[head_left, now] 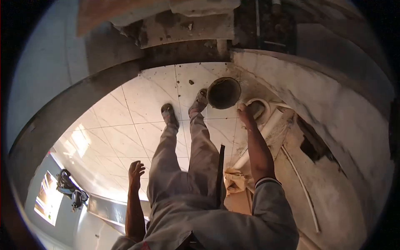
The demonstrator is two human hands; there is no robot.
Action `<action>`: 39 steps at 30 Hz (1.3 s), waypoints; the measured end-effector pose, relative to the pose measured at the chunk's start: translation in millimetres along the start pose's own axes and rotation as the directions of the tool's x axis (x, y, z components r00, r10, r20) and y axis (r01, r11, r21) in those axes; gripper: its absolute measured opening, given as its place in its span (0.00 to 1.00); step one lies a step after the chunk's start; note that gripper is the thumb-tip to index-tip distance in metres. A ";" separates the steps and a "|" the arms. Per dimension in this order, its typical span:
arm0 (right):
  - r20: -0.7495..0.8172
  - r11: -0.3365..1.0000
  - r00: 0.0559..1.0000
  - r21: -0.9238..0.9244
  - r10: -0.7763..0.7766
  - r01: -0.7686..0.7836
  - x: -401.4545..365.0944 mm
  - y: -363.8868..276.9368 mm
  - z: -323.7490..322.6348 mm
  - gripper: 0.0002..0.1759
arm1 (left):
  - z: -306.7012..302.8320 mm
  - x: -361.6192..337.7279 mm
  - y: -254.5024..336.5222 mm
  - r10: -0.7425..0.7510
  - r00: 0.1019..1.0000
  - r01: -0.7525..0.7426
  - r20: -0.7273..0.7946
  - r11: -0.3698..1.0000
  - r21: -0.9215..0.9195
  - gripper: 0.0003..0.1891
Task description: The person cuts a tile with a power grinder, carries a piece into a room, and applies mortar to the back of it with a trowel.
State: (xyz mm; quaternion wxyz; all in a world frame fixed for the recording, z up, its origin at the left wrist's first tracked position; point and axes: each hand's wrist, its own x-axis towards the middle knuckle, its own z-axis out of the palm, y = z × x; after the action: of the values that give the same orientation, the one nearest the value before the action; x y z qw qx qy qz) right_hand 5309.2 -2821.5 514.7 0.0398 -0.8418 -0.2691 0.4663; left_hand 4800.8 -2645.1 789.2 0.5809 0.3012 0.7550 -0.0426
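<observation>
My left hand (136, 171) hangs beside my left thigh, its fingers loosely bent and apart, with nothing in them. My right hand (244, 111) reaches forward and down, fingers closed, just below the right rim of a round dark bucket (223, 93). What those fingers hold, if anything, I cannot tell. The bucket stands on the tiled floor by my right foot, its inside grey and coated. Close to the right of that hand lies a pale curved pipe (261, 102).
White marbled floor tiles (150, 96) carry scattered crumbs and a small dark lump (191, 82). A raised ledge (179, 54) runs ahead. At right are a marbled slab wall (287, 79), a long thin pipe (302, 187) and a crumpled brown bag (234, 181). A motorbike (71, 189) stands far left.
</observation>
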 end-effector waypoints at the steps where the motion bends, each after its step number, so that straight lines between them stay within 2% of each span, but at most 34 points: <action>1: -0.031 0.998 0.998 -0.046 -0.047 0.046 22.3 2.0 11.2 0.20 | 3.8 2.6 -1.4 -0.015 0.999 0.014 -0.029 1.000 -0.009 0.21; 2: -0.051 0.992 0.994 -0.092 -0.095 0.090 43.3 7.4 25.2 0.22 | 7.5 2.2 -5.8 -0.036 0.997 0.035 -0.062 0.999 -0.016 0.21; 4: 0.034 0.976 0.999 -0.215 -0.016 0.023 99.3 18.1 41.5 0.33 | 8.9 7.9 -25.0 -0.110 0.988 0.111 -0.110 0.994 0.002 0.21; 6: -0.149 0.920 0.983 -0.389 -0.104 0.039 134.9 18.4 46.7 0.38 | 6.7 14.2 -47.7 -0.172 0.978 0.177 -0.118 0.984 0.029 0.20; 8: -0.184 0.871 0.983 -0.487 -0.022 -0.071 160.3 4.1 41.2 0.39 | -0.7 17.2 -77.4 -0.215 0.967 0.223 -0.135 0.974 0.042 0.20; 12: -0.171 0.798 0.982 -0.602 -0.082 -0.038 166.2 22.6 53.3 0.36 | -16.9 12.3 -118.7 -0.316 0.938 0.323 -0.140 0.946 0.032 0.21; 14: -0.027 0.874 0.989 -0.465 0.147 -0.142 151.1 19.7 45.7 0.23 | -22.1 8.8 -127.6 -0.334 0.927 0.345 -0.168 0.938 0.037 0.21; 16: -0.127 0.992 0.992 -0.126 -0.010 -0.006 116.1 46.6 63.4 0.19 | -20.9 3.8 -122.2 -0.295 0.942 0.299 -0.159 0.954 0.004 0.20; 17: -0.083 0.998 0.996 -0.063 0.008 -0.014 95.4 45.5 67.2 0.17 | -20.5 5.5 -122.0 -0.289 0.947 0.288 -0.140 0.957 -0.025 0.20; 18: -0.046 0.989 0.998 0.140 -0.035 0.041 76.0 44.5 75.3 0.15 | -18.9 10.0 -121.6 -0.276 0.954 0.271 -0.120 0.961 -0.055 0.20; 19: 0.012 0.962 0.992 0.248 -0.124 0.117 72.6 65.0 104.7 0.11 | -18.2 14.5 -121.9 -0.254 0.962 0.246 -0.103 0.965 -0.088 0.19; 20: -0.109 0.992 0.990 0.076 -0.094 0.102 49.4 39.7 116.4 0.13 | -14.1 17.7 -114.9 -0.206 0.976 0.198 -0.074 0.974 -0.112 0.19; 21: -0.200 0.978 0.974 0.159 -0.102 0.136 30.3 4.4 114.7 0.10 | -8.2 17.4 -99.6 -0.158 0.987 0.153 -0.035 0.983 -0.105 0.19; 22: -0.047 0.911 0.998 0.413 0.033 -0.011 21.6 -25.4 113.7 0.09 | -0.1 18.8 -83.7 -0.095 0.995 0.095 -0.003 0.990 -0.104 0.18; 24: -0.256 0.902 0.945 0.327 -0.204 0.283 -14.6 -79.1 107.8 0.11 | 12.4 22.5 -68.0 0.020 1.000 -0.016 0.024 0.990 -0.142 0.19; 25: -0.248 0.890 0.959 0.393 -0.141 0.233 -38.4 -102.2 96.9 0.13 | 21.5 22.6 -57.1 0.074 0.996 -0.067 0.039 0.984 -0.165 0.20; 26: -0.130 0.864 0.984 0.474 -0.125 0.172 -67.3 -123.8 70.8 0.13 | 29.5 24.1 -49.4 0.096 0.993 -0.083 0.061 0.979 -0.187 0.21; 27: -0.210 0.853 0.961 0.453 -0.180 0.259 -97.3 -143.5 43.7 0.13 | 38.7 26.3 -41.9 0.115 0.990 -0.094 0.081 0.969 -0.229 0.21; 28: -0.208 0.837 0.960 0.479 -0.186 0.266 -120.7 -151.8 21.4 0.13 | 48.2 26.6 -33.3 0.134 0.985 -0.101 0.105 0.957 -0.270 0.22; 29: -0.199 0.758 0.958 0.586 -0.207 0.286 -135.1 -151.2 8.4 0.14 | 57.4 26.1 -23.9 0.177 0.976 -0.137 0.129 0.953 -0.272 0.23; 30: -0.138 0.779 0.968 0.575 -0.210 0.251 -166.1 -169.3 -29.6 0.14 | 66.9 23.5 -10.4 0.221 0.963 -0.175 0.151 0.946 -0.274 0.24; 31: -0.053 0.716 0.976 0.671 -0.211 0.191 -191.2 -182.3 -55.7 0.16 | 77.1 17.2 7.2 0.248 0.947 -0.172 0.204 0.928 -0.331 0.27; 32: 0.008 0.680 0.972 0.716 -0.233 0.157 -213.9 -200.6 -78.9 0.17 | 87.0 22.9 17.6 0.253 0.940 -0.177 0.227 0.935 -0.308 0.29; 33: -0.034 0.658 0.944 0.710 -0.328 0.253 -226.5 -207.7 -86.8 0.19 | 95.6 20.1 31.3 0.278 0.938 -0.208 0.209 0.930 -0.304 0.29; 34: 0.029 0.671 0.934 0.704 -0.355 0.233 -256.4 -236.7 -112.0 0.19 | 103.9 14.2 45.2 0.297 0.936 -0.234 0.190 0.926 -0.298 0.30; 35: 0.004 0.633 0.884 0.700 -0.467 0.331 -263.9 -247.4 -112.7 0.20 | 108.4 1.9 59.1 0.328 0.928 -0.261 0.175 0.910 -0.321 0.30; 36: -0.012 0.588 0.823 0.694 -0.568 0.415 -273.5 -256.3 -111.1 0.21 | 110.3 -15.5 73.9 0.365 0.905 -0.252 0.221 0.875 -0.414 0.32; 37: -0.023 0.583 0.809 0.681 -0.588 0.443 -291.0 -271.9 -111.6 0.21 | 104.9 -38.3 87.4 0.409 0.872 -0.238 0.267 0.833 -0.500 0.34; 39: -0.008 0.495 0.730 0.729 -0.683 0.472 -316.4 -304.3 -114.3 0.24 | 98.1 -60.5 98.2 0.412 0.887 -0.244 0.206 0.800 -0.548 0.35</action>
State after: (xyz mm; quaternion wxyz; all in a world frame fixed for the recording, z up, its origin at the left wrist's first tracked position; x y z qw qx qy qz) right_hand 5141.8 -2696.3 917.3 0.4658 -0.5456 -0.3472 0.6040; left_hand 4942.5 -2630.2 840.3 0.7504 0.2547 0.5718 0.2125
